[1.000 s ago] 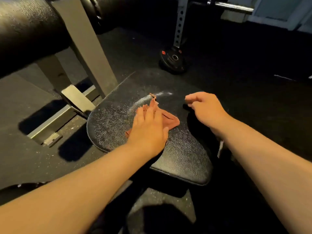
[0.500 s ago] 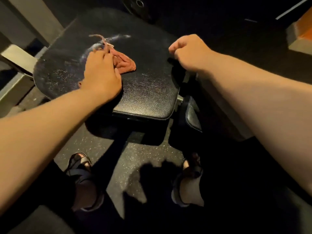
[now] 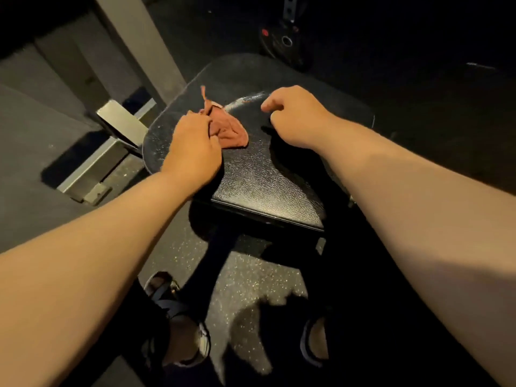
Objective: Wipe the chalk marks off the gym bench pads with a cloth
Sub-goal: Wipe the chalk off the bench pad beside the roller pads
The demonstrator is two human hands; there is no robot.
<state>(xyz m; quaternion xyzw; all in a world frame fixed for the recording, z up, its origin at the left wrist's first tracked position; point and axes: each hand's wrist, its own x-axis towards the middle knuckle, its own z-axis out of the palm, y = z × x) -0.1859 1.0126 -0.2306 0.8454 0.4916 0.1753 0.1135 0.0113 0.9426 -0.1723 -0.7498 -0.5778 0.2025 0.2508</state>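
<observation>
**Red cloth bunched on the chalky bench pad**

The reddish cloth (image 3: pixel 230 131) lay crumpled on the black bench pad (image 3: pixel 265 180), toward its far left part, with a thin strip trailing away from the wearer. On my feed the left hand (image 3: pixel 192 152) gripped the cloth's near-left edge, its fingers curled down into the fabric and bunching it. Just right of the cloth a curved white chalk mark (image 3: pixel 245 99) crossed the pad, and fine white specks dusted the pad's left rim. The right hand (image 3: pixel 296 115) sat over the pad beside that smear, fingers curled into a loose fist around nothing. I could not tell whether it touched the surface. Left of the pad I saw a grey steel frame (image 3: pixel 120 122) on the speckled floor (image 3: pixel 251 277). Beyond the pad stood a dark weight plate (image 3: pixel 282 46). Nearest the camera, a sandalled left foot (image 3: pixel 181 331) and a right foot (image 3: pixel 315 342) stood on the floor.
</observation>
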